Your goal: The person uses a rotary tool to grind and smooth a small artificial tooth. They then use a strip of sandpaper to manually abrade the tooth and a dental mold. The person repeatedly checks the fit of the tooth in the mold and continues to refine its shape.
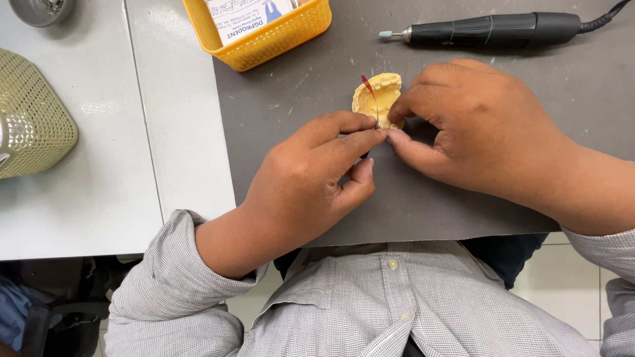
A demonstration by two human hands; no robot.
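Observation:
A small yellow plaster dental cast [378,99] rests on a dark grey mat [410,205]. My right hand [476,132] grips the cast at its near right side with thumb and fingers. My left hand [317,172] pinches a thin tool whose red tip [367,86] lies against the cast's left edge; the tool's handle is mostly hidden under my fingers. The two hands touch at the fingertips just below the cast.
A black handheld rotary tool [489,29] with a pale blue tip and a cable lies at the mat's far edge. A yellow plastic basket [264,39] with paper inside stands at the back. A beige mesh basket [30,116] sits far left on the white table [99,198].

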